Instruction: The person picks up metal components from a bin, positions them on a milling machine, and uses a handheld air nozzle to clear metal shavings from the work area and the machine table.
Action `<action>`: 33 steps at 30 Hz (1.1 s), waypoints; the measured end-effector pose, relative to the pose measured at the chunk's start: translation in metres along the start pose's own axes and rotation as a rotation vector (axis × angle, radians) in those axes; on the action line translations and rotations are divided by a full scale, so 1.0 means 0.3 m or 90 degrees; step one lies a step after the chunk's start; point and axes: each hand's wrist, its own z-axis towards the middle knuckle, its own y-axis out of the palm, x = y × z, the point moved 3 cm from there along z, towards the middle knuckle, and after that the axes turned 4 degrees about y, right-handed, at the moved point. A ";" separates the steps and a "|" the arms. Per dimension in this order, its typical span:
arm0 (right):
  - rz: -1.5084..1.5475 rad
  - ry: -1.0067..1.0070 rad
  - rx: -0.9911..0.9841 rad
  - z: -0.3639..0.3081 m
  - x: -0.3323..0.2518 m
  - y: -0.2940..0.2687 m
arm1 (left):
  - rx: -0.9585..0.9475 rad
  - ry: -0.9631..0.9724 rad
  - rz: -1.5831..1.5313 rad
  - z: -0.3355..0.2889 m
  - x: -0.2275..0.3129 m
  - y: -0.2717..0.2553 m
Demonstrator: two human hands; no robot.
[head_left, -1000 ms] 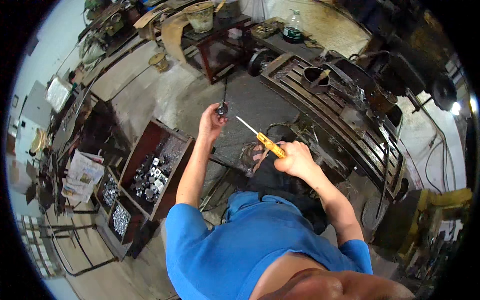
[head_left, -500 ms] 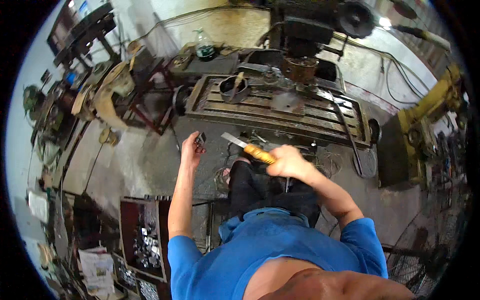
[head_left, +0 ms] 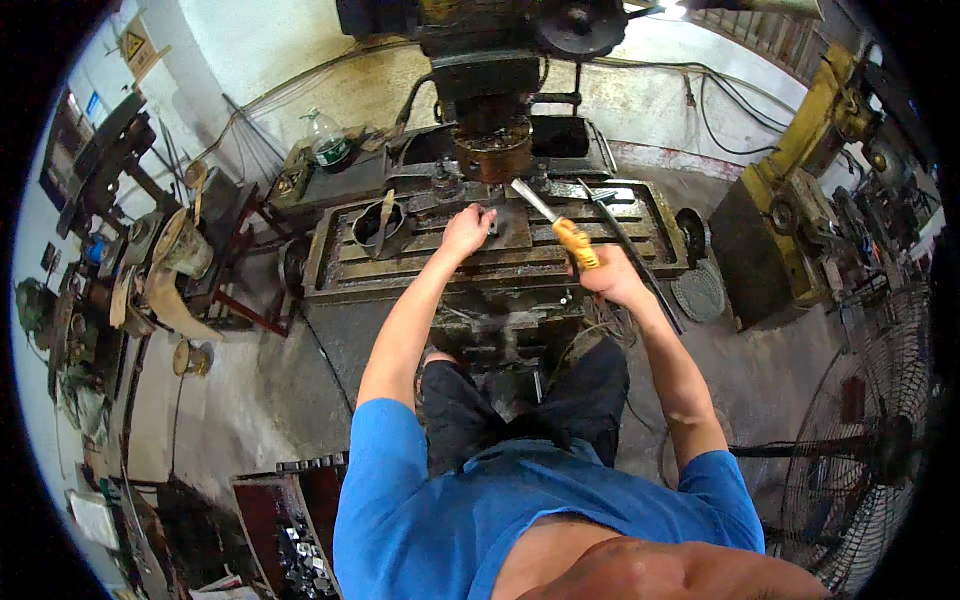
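Observation:
My left hand [head_left: 463, 236] reaches over the slotted machine table [head_left: 400, 285], below the rusty spindle head [head_left: 493, 155]. Its fingers are closed on a small dark metal block [head_left: 492, 228], mostly hidden by them. In my right hand [head_left: 612, 277] is a flat file [head_left: 572, 240], gripped by its yellow handle; the grey blade slants up and left toward the spindle. The file tip is near the left hand but apart from it. Left of my left hand, a dark round pot [head_left: 367, 232] stands on the table, with a wooden-handled tool [head_left: 387, 212] leaning in it.
A dark bar [head_left: 630, 240] slants across the table's right side and over its front edge. A clear green-labelled bottle [head_left: 327, 140] stands behind on the left. At lower right is a large fan [head_left: 850, 440]. An open box of metal pieces [head_left: 300, 545] sits lower left.
Both hands have moved forward from in front of the machine to over its table and its front edge. The file has swung to point more upward. My body is closer to the machine.

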 end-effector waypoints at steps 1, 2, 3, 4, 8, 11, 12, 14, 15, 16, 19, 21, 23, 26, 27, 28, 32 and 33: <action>0.123 -0.040 0.034 -0.033 -0.022 -0.033 | 0.015 0.033 0.065 0.012 0.030 0.015; 0.170 -0.120 0.098 -0.047 -0.046 -0.051 | -0.041 -0.007 0.157 0.025 0.040 0.031; 0.202 -0.042 0.087 -0.067 -0.045 -0.069 | -0.054 0.014 0.189 0.025 0.073 0.022; 0.161 -0.077 0.105 -0.073 -0.025 -0.073 | -0.066 0.035 0.224 0.018 0.092 0.000; 0.076 -0.043 0.146 -0.039 0.168 -0.028 | -0.021 0.072 0.240 -0.024 0.107 -0.062; 0.192 -0.025 0.090 0.023 0.333 0.070 | 0.003 0.193 0.239 -0.093 0.099 -0.067; 0.182 0.003 0.084 0.014 0.337 0.086 | -0.001 0.197 0.247 -0.103 0.111 -0.064; 0.033 0.072 0.144 0.009 0.376 0.129 | -0.003 0.204 0.250 -0.096 0.118 -0.057; -0.062 0.149 0.166 0.010 0.391 0.138 | 0.003 0.203 0.244 -0.082 0.110 -0.051; -0.127 0.173 0.186 -0.010 0.355 0.132 | 0.008 0.203 0.238 -0.067 0.104 -0.044; -0.164 0.219 0.195 -0.053 0.371 0.157 | 0.008 0.199 0.250 -0.018 0.094 -0.016; -0.117 0.160 0.195 -0.094 0.394 0.156 | -0.009 0.189 0.267 0.025 0.098 0.003; -0.107 0.160 0.150 -0.136 0.383 0.137 | -0.010 0.193 0.270 0.057 0.100 0.018; -0.057 0.119 0.127 -0.190 0.345 0.087 | 0.009 0.206 0.258 0.087 0.102 0.042; -0.054 0.108 0.115 -0.203 0.330 0.067 | 0.012 0.201 0.258 0.092 0.106 0.047; -0.050 0.094 0.111 -0.211 0.322 0.045 | 0.015 0.194 0.258 0.096 0.107 0.050; -0.090 0.067 0.146 -0.220 0.187 -0.109 | 0.097 0.041 0.222 0.085 0.097 0.041; -0.069 0.012 0.171 -0.219 0.097 -0.173 | 0.104 0.025 0.203 0.086 0.094 0.038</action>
